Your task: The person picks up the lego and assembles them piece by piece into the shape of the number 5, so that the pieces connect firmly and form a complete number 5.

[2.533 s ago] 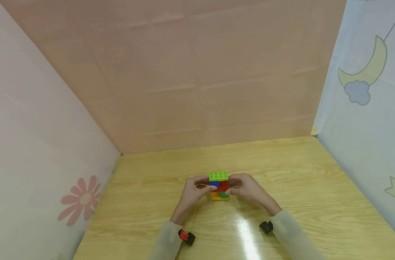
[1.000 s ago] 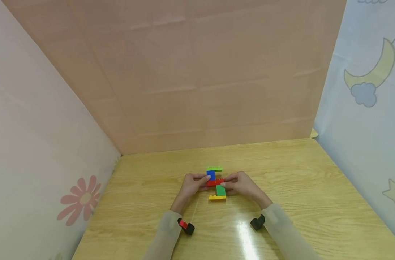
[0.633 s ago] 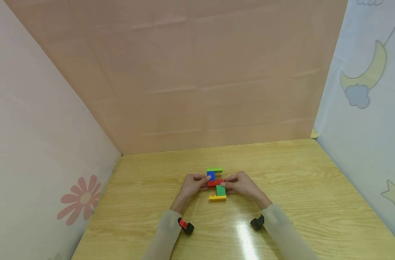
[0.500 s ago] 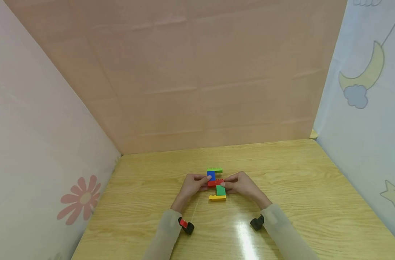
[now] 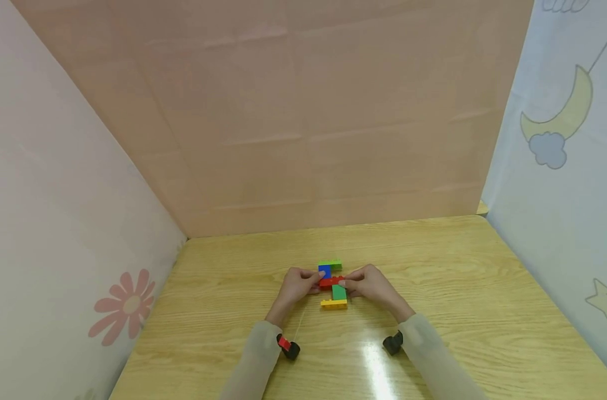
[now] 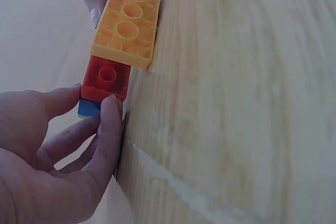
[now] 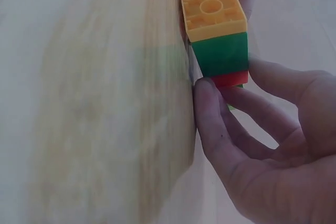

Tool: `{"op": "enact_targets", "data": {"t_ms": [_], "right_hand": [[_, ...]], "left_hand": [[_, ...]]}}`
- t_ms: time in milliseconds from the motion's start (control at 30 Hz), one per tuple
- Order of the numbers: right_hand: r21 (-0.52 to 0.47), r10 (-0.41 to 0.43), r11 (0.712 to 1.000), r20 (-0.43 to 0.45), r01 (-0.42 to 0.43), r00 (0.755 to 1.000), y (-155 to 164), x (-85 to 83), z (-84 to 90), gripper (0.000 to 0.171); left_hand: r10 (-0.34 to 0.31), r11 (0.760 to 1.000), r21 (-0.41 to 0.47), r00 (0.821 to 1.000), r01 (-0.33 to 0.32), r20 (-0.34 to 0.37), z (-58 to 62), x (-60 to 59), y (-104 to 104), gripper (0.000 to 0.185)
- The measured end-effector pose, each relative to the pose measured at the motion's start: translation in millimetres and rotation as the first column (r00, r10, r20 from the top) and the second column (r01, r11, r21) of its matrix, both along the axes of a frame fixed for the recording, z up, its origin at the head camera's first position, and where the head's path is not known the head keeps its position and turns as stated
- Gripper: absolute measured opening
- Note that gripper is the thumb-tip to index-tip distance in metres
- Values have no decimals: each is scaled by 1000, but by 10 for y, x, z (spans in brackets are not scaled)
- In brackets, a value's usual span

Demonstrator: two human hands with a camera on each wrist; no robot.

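A screened tabletop booth: wooden table [image 5: 433, 266] (paper partitions [image 5: 303, 122] around).

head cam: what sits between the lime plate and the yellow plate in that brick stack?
Head view: blue brick, red plate, green brick, between lime plate and yellow plate.

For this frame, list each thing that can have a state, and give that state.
Brick stack: lying on its side on the table, pieces still joined, yellow plate nearest the person.
Left hand: pinches the stack's red brick.
Right hand: pinches the stack at the red and green bricks.
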State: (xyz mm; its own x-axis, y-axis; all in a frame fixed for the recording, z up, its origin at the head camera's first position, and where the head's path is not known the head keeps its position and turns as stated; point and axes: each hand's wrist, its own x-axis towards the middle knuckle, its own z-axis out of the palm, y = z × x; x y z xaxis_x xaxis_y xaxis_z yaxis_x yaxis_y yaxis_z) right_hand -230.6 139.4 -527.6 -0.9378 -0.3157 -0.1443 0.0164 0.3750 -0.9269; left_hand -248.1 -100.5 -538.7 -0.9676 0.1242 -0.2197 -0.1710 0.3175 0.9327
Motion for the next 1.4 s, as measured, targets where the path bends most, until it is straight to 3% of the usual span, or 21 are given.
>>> {"op": "enact_targets", "data": {"t_ms": [200, 800, 1100, 1400], "right_hand": [[34, 28, 999, -40, -27, 999, 20, -9, 6, 25], [72, 3, 997, -12, -2, 1000, -2, -14, 17, 23], [13, 28, 1000, -12, -28, 1000, 94, -33, 44, 29], [107, -26, 993, -138, 41, 990, 320, -92, 200, 41]], "left_hand": [[-3, 1000, -19, 1000, 3, -13, -3, 5, 25, 34], [0, 998, -63, 999, -2, -41, 42, 64, 50, 31], [16, 997, -73, 998, -21, -63, 58, 65, -15, 30], [-16, 985, -170, 987, -12, -160, 223, 5, -225, 34]]}}
